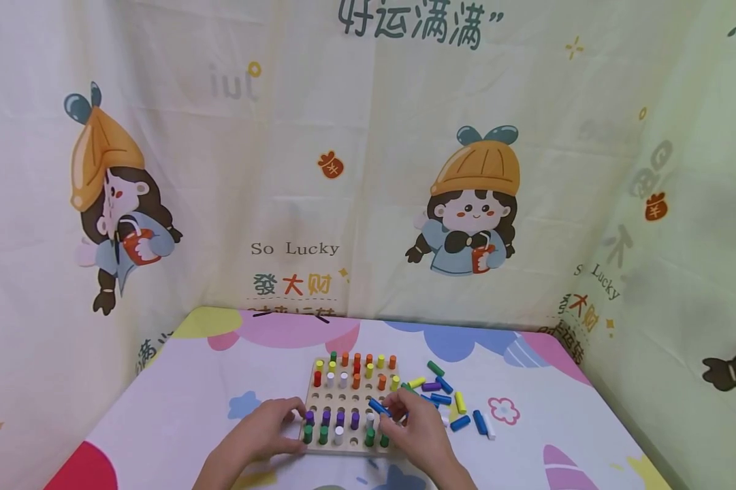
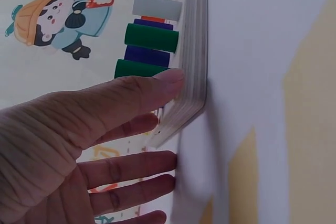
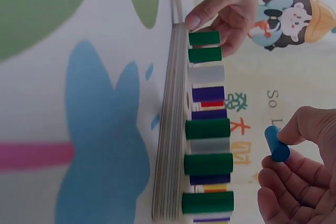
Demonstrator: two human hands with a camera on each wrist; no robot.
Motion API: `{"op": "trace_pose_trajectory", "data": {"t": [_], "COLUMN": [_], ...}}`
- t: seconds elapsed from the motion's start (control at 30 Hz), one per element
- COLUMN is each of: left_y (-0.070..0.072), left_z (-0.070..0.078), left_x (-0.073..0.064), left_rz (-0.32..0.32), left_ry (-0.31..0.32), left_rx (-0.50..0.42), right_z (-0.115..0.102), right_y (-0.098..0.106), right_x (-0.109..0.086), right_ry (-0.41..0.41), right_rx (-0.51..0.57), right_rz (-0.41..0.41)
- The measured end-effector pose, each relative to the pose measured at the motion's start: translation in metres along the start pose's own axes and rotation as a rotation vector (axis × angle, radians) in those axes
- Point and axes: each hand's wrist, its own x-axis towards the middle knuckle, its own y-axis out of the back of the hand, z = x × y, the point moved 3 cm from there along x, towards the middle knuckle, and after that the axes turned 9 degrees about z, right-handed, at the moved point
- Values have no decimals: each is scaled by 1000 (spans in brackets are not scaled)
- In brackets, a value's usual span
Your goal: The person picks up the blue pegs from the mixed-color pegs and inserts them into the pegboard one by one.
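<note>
**Right hand pinches a blue cylindrical peg over a square light-wood pegboard**

The blue cylindrical peg is caught between thumb and fingertips, tilted and clear of the holes, above the board's right half, nearer its near edge than its far one. The left hand is at the board's near-left corner, thumb and fingers spread, the thumb touching the corner beside a standing green cylindrical peg.

Along the near edge stand green and white pegs; just behind them is a row with four purple cylindrical pegs and a white one. Orange, yellow, red, white and green pegs stand toward the far edge.

The board lies on a white table surface with colourful prints, well in from its far edge. Off the board's right edge, loose pegs in blue, green, yellow, purple and white lie scattered. A cream cloth with cartoon figures hangs beyond the table's far edge.
</note>
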Motion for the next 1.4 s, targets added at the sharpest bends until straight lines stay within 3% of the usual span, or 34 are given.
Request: {"op": "trace_pose_trajectory", "data": {"t": [0.67, 0.87, 1.4], "left_y": [6, 8, 7], "left_z": [9, 12, 12], "left_x": [7, 8, 8], "left_rz": [-44, -49, -59], "left_ry": [67, 50, 46], "left_rx": [55, 62, 36], "right_z": [-20, -22, -32], "right_y": [-33, -40, -66], "right_x": [20, 25, 40], "right_ry": [49, 72, 23], "right_rx": [18, 23, 33], "right_rz": [2, -12, -89]}}
